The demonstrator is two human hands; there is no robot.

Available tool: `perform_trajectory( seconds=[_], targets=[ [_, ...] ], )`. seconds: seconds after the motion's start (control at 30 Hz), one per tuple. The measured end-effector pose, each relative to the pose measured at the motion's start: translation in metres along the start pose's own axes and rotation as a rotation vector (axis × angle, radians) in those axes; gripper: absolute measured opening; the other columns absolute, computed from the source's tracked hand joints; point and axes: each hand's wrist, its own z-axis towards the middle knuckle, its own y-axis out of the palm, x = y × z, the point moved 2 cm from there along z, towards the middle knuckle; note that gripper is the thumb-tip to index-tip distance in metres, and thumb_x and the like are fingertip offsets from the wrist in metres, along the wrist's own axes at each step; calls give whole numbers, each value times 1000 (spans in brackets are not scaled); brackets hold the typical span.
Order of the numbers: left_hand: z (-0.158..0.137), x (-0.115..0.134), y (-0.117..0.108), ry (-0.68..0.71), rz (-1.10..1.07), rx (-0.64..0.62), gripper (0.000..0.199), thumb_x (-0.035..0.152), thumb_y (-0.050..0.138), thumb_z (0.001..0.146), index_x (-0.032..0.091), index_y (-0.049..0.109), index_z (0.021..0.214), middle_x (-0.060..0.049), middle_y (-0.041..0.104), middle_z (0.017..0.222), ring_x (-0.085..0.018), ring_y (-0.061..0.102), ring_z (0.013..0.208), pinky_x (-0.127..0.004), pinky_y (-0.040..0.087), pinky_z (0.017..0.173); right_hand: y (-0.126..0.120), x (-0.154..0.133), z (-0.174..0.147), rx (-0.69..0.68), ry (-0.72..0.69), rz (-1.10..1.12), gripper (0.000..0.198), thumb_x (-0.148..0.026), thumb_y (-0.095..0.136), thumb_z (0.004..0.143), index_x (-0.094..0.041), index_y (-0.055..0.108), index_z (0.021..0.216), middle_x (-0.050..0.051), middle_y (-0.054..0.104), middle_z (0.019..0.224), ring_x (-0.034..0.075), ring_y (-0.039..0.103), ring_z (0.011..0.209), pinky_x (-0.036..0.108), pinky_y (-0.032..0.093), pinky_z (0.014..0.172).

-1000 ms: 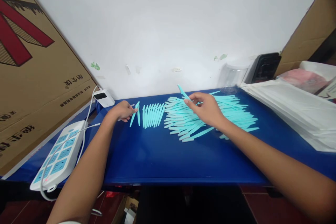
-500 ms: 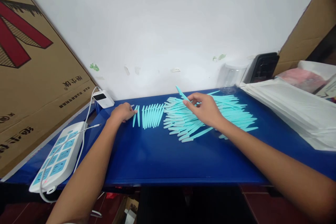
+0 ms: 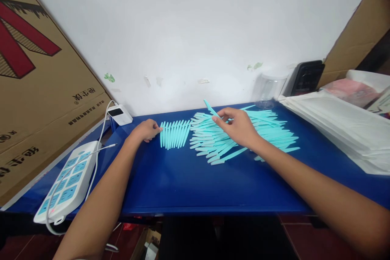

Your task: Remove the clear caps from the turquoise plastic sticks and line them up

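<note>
Slim turquoise eyebrow razors with pale ends lie in a neat upright row [image 3: 175,135] on the blue table. My left hand [image 3: 148,131] is at the row's left end, its fingers closed together and the fingertips on the outermost razor. To the right spreads a loose heap of the same razors [image 3: 225,146], mostly lying sideways and overlapping. Over this heap, my right hand [image 3: 237,124] pinches one eyebrow razor [image 3: 210,107] between thumb and fingers, its tip pointing up and left. My right hand and forearm hide part of the heap.
A white power strip [image 3: 68,183] with cables and a small white device [image 3: 120,114] are on the left, beside a large cardboard box [image 3: 55,73]. At the back right stand a clear jar [image 3: 270,91] and a black case [image 3: 306,78]. White bags [image 3: 341,130] lie at right.
My left hand has shifted slightly right, and the two razors that stood apart at the left have closed up against the row. My right hand and its razor stay almost still.
</note>
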Motion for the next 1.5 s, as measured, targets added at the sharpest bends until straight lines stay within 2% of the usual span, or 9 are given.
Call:
perform_trajectory(
  seconds=[0.2, 0.37, 0.5, 0.63, 0.83, 0.97, 1.2, 1.33, 1.5],
  targets=[
    [-8, 11, -6, 98, 185, 271, 32, 52, 65, 93, 20, 70, 94, -8, 74, 81, -22, 68, 68, -28, 43, 61, 0, -4, 0, -104, 28, 62, 44, -59, 66, 96, -20, 74, 78, 5, 71, 77, 21, 62, 70, 35, 51, 65],
    [-24, 44, 10, 355, -117, 479, 39, 56, 65, 93, 19, 74, 96, -5, 73, 84, -19, 65, 77, -27, 45, 69, 0, -7, 0, -150, 23, 78, 45, -59, 66, 96, -20, 78, 78, 6, 74, 81, 22, 64, 75, 36, 50, 71],
    [-44, 76, 30, 615, -641, 310, 54, 67, 68, 90, 15, 76, 103, -9, 76, 94, -20, 67, 84, -30, 52, 75, 5, -10, -4, -257, 5, 136, 42, -56, 68, 95, -19, 81, 81, 7, 76, 84, 22, 65, 78, 34, 50, 70],
    [-65, 94, 41, 684, -896, 70, 52, 63, 76, 87, 14, 78, 104, -9, 77, 94, -19, 68, 83, -30, 55, 76, 12, -16, -11, -375, -2, 181, 41, -57, 72, 93, -19, 80, 79, 4, 74, 77, 18, 62, 71, 30, 47, 64],
    [-68, 95, 42, 641, -1018, -13, 41, 53, 87, 80, 15, 79, 91, -6, 74, 82, -17, 67, 77, -31, 57, 76, 13, -25, -14, -440, 13, 218, 42, -58, 72, 93, -19, 79, 80, 4, 72, 77, 18, 62, 72, 30, 48, 65],
    [-49, 74, 19, 571, -1085, -9, 41, 52, 90, 76, 15, 79, 91, -7, 74, 83, -18, 68, 81, -32, 57, 77, 10, -24, -12, -448, 50, 215, 48, -60, 64, 97, -17, 77, 80, 5, 71, 77, 18, 63, 69, 30, 49, 61],
    [-14, 8, -29, 244, -791, -45, 47, 52, 96, 60, 16, 80, 87, -5, 66, 76, -14, 57, 68, -27, 49, 65, 7, -8, -5, -374, 113, 169, 49, -59, 61, 98, -17, 76, 79, 8, 74, 80, 19, 63, 66, 31, 50, 58],
    [0, -14, -28, 79, -574, 42, 48, 54, 94, 55, 15, 80, 81, -6, 68, 73, -15, 53, 64, -27, 42, 56, 6, -6, -5, -370, 98, 137, 48, -58, 61, 98, -18, 76, 78, 7, 73, 77, 20, 63, 67, 32, 50, 59],
    [12, -22, -19, 72, -405, 70, 49, 59, 90, 55, 16, 78, 75, -10, 74, 78, -19, 59, 70, -29, 42, 57, 4, -5, -4, -363, 87, 120, 49, -58, 60, 99, -17, 76, 76, 9, 76, 83, 22, 66, 72, 35, 52, 65]
  ],
)
